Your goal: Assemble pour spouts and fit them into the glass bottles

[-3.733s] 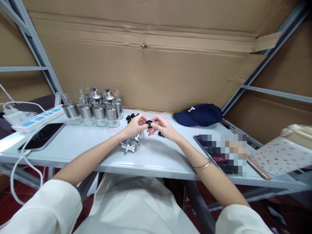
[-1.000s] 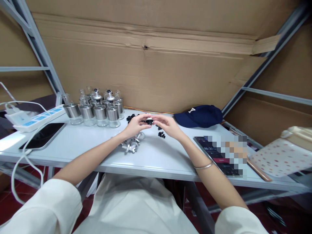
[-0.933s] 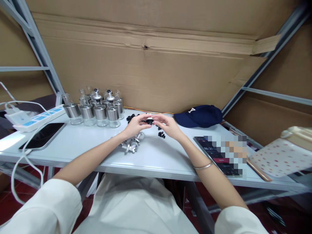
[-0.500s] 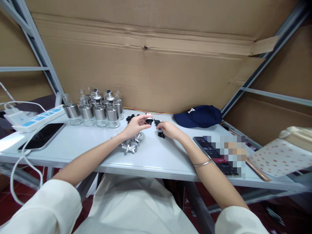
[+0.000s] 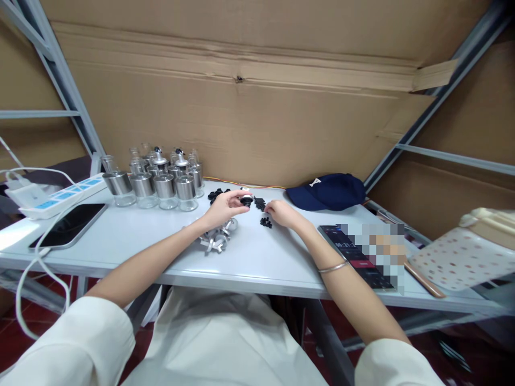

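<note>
In my left hand [image 5: 223, 210] is a bottle stopper [image 5: 247, 200], a silver cap above a black ribbed plug, pinched between thumb and fingers. My right hand [image 5: 280, 213] has its fingertips together at the right side of a pile of small black pieces [image 5: 259, 203]; whatever they pinch is too small to make out. A second cluster of little black parts [image 5: 266, 222] lies just below these fingers. Under my left wrist is a heap of silver pourer tops [image 5: 217, 238]. Black ring-like parts [image 5: 217, 194] sit behind my left hand, partly covered by it.
Several glass bottles with steel bands [image 5: 165, 188] stand at the back left, two with pourers fitted. A power strip [image 5: 64, 195] and a tablet [image 5: 69, 225] lie at far left. To the right are a navy cap [image 5: 328, 192], a phone-like screen [image 5: 354, 257] and a dotted bag [image 5: 462, 252].
My right hand has drawn slightly right, off the pile of small black pieces, showing more of it. The left hand still holds the stopper in nearly the same place.
</note>
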`<state>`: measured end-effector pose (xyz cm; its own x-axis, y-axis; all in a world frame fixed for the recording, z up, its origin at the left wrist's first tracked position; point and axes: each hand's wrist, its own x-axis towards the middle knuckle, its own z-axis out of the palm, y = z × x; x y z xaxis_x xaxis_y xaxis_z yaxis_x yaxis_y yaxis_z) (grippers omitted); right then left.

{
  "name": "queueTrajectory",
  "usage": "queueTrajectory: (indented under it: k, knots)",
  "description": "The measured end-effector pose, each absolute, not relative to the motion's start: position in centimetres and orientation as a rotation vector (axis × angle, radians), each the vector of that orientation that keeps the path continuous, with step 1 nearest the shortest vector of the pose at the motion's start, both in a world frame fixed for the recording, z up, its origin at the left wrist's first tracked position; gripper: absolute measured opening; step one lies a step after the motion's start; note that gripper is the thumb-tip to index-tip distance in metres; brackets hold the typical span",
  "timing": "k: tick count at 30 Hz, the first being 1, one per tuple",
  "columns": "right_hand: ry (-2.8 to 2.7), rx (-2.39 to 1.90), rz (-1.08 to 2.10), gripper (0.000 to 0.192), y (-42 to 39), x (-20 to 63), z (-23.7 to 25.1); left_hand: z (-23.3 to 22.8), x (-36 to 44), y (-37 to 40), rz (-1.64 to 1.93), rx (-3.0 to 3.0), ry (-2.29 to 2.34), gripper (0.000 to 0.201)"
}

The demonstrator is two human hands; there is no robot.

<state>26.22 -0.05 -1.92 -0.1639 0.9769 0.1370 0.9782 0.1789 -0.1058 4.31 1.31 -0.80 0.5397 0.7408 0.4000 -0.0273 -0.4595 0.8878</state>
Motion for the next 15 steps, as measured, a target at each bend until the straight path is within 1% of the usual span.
queueTrajectory:
  k: [8,12,15]
  knots:
    - [-2.153,-2.131,-0.05,0.028,-0.58,26.49,-1.36,-0.53,4.22,0.92,0.99,1.838,0.613,0.042]
    - [-2.142,-2.216,-0.017,0.023,-0.5,26.84,-1.51,-0.67,4.25,0.93,0.963,1.859,0.597,0.04]
    - [-2.132,-2.265,-0.006,0.023,-0.53,26.82,-1.5,-0.79,4.33,0.92,0.942,1.879,0.581,0.042]
